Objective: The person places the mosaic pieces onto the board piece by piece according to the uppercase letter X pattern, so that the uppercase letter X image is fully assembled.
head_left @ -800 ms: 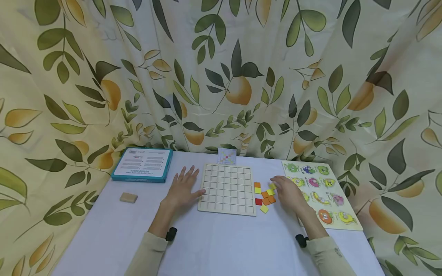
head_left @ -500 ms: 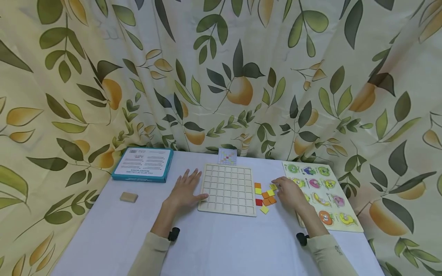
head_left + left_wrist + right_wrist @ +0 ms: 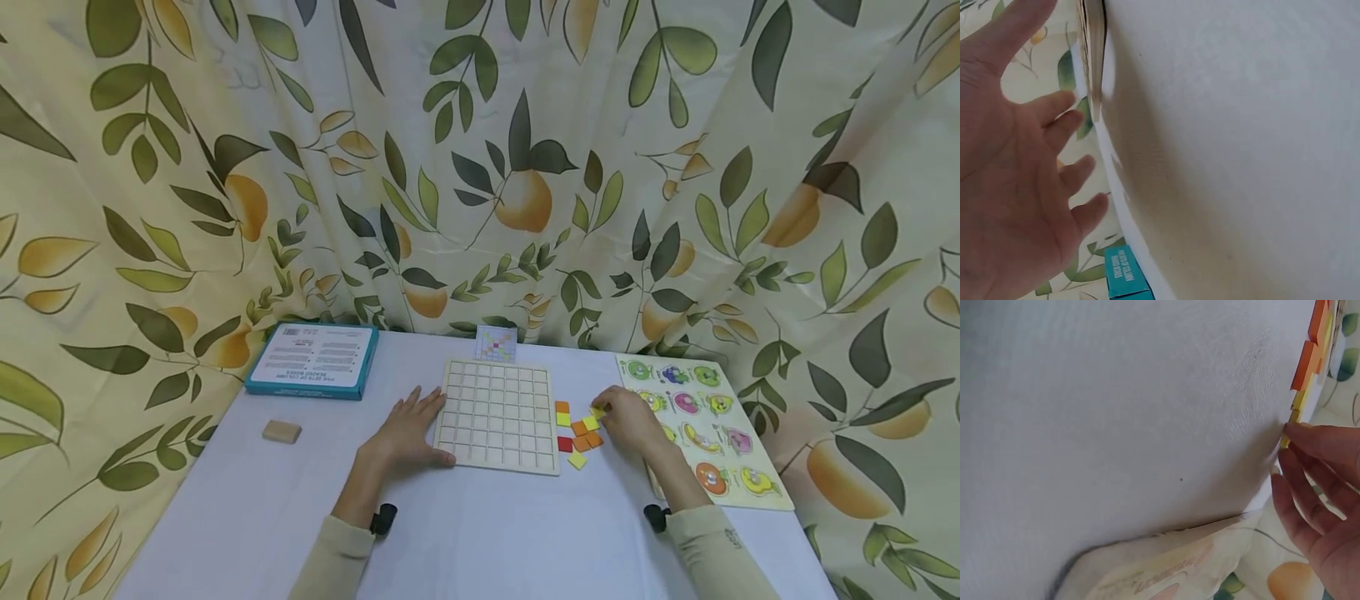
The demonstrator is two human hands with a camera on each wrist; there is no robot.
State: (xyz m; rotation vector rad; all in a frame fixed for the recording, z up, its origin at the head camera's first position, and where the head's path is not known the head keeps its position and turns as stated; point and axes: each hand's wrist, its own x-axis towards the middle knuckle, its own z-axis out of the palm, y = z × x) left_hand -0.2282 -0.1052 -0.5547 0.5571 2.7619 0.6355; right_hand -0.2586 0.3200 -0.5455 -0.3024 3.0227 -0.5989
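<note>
My left hand (image 3: 403, 432) lies with fingers spread at the left side of a pale wooden grid board (image 3: 497, 417), its thumb at the board's lower left corner. In the left wrist view, the palm and straight fingers (image 3: 1079, 175) face the camera beside the board's edge (image 3: 1092, 62). To the right of the board, my right hand (image 3: 628, 421) pinches a small yellow square tile (image 3: 1295, 417) between thumb and fingertips, low over the cloth. Several loose tiles lie beside it: orange tiles (image 3: 582, 445), a red tile (image 3: 565, 444) and yellow tiles (image 3: 577, 460).
A patterned card (image 3: 496, 343) stands behind the board. At the far left lies a teal box (image 3: 311, 360), with a small wooden block (image 3: 281, 431) in front. A fruit puzzle board (image 3: 708, 458) lies right, partly under the right forearm. A printed curtain (image 3: 480, 167) hangs behind the table.
The left hand has slid slightly toward me, its thumb moving down the board's left edge to the corner. The right fingers have closed on a yellow tile. The view has shifted slightly.
</note>
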